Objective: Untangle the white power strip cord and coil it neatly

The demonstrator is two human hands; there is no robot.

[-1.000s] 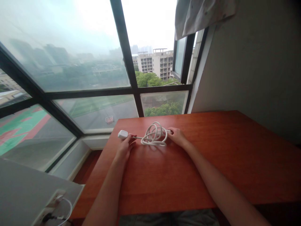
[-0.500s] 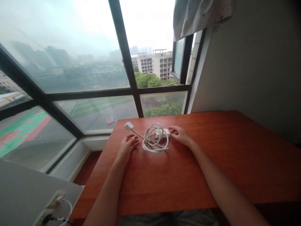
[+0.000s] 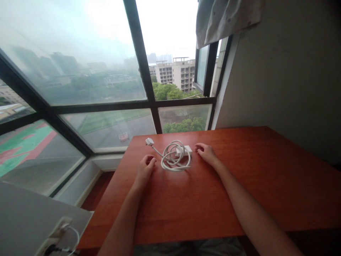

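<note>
A white power cord (image 3: 176,160) lies coiled on the red-brown wooden table (image 3: 213,199), near its far edge. One white plug (image 3: 149,141) sticks out to the left of the coil, and a white block end (image 3: 183,150) rests inside the loops. My left hand (image 3: 145,169) rests on the table just left of the coil, fingers loosely curled, holding nothing. On the other side, my right hand (image 3: 206,153) lies flat beside the coil, a small gap away from it.
A large dark-framed window (image 3: 144,71) runs behind the table, with a grey wall (image 3: 287,71) at the right and a curtain (image 3: 226,16) above. At the bottom left is a grey surface with a wall socket (image 3: 58,231) and a plugged-in white cable.
My left hand let go of the plug, which now lies on the table farther right. Both hands have drawn back slightly from the coiled cord.
</note>
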